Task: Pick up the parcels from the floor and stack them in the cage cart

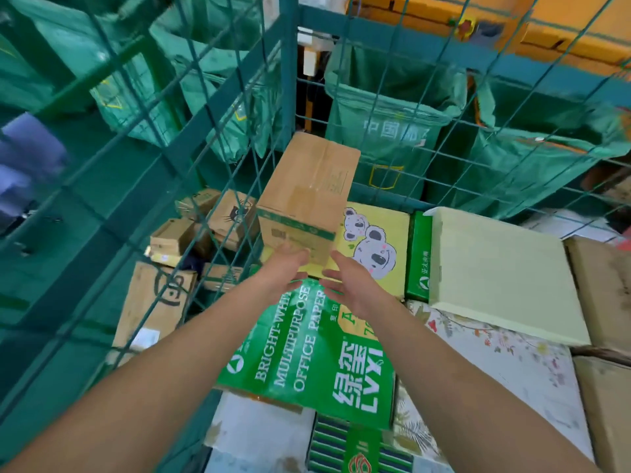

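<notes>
Your left hand [290, 264] and right hand [348, 281], fingers straight, touch the near end of the brown box [307, 199] atop the koala parcel [375, 240] inside the cage cart [239, 107].

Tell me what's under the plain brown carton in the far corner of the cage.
The brown carton rests on a yellow koala-print box, with both hands open at its near end, left hand and right hand. The koala box's left part is hidden beneath it.
</notes>
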`<move>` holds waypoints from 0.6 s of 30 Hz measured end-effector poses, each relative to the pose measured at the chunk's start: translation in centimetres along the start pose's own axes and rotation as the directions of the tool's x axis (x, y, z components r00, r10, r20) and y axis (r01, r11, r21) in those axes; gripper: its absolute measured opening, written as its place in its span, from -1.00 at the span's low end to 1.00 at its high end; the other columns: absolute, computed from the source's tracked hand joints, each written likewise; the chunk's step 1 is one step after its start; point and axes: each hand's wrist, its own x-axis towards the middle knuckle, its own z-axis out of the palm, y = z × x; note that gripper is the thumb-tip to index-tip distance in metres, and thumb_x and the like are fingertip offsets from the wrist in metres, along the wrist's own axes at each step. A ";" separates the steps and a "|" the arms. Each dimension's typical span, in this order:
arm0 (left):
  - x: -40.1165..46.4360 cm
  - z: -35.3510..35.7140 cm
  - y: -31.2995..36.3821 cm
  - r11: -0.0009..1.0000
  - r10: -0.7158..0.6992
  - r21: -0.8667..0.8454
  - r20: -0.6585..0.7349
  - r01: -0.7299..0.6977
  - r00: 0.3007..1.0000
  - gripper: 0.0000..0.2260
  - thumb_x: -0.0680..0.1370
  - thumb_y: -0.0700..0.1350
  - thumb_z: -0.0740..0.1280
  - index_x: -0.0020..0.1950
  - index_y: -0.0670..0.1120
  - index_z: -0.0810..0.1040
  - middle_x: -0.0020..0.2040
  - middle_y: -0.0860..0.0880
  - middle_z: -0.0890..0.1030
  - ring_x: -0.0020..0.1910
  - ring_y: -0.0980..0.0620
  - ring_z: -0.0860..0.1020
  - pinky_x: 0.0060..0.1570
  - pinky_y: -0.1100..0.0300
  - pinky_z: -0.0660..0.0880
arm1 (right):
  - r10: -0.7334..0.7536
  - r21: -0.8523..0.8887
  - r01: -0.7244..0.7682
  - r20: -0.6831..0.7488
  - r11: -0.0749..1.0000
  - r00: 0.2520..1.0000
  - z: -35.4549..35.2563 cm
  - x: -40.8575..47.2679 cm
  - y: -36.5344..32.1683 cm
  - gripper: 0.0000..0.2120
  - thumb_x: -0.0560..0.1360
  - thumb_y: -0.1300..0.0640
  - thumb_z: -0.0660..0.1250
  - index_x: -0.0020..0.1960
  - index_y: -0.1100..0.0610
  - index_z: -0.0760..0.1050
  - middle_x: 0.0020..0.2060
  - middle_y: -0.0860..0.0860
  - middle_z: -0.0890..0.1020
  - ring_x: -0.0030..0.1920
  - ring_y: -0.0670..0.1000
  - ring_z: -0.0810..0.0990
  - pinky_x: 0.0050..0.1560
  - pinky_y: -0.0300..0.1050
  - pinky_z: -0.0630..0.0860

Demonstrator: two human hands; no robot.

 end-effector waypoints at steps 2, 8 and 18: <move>-2.7 0.4 -0.6 0.999 0.009 0.035 0.012 -0.009 1.000 -0.56 0.66 -0.06 0.31 0.52 0.08 0.30 0.35 -0.01 0.53 0.23 -0.08 0.56 0.12 0.09 0.51 | -0.024 -0.014 0.025 0.015 1.000 1.000 -0.2 -2.3 0.7 -0.66 0.67 -0.19 0.25 0.31 -0.03 0.30 0.22 0.08 0.59 0.23 0.09 0.62 0.29 0.03 0.58; -11.9 1.7 -4.9 0.998 -0.002 0.068 0.037 -0.001 0.999 -0.73 0.65 0.02 0.34 0.34 0.03 0.47 0.34 -0.06 0.58 0.20 -0.10 0.58 0.17 0.03 0.54 | -0.067 -0.067 0.075 0.121 0.995 0.990 -2.3 -10.1 5.3 -0.60 0.67 -0.15 0.26 0.40 0.07 0.44 0.20 0.08 0.64 0.18 0.08 0.65 0.24 -0.01 0.60; -31.6 3.5 -13.2 0.992 0.067 0.104 0.022 -0.069 0.997 -0.67 0.68 0.02 0.32 0.41 -0.04 0.46 0.33 -0.02 0.60 0.17 -0.07 0.62 0.26 0.05 0.56 | -0.070 -0.289 0.176 0.343 0.941 0.937 -4.8 -26.0 14.1 -0.70 0.68 -0.07 0.29 0.34 0.04 0.49 0.21 0.06 0.63 0.20 0.09 0.61 0.16 -0.05 0.55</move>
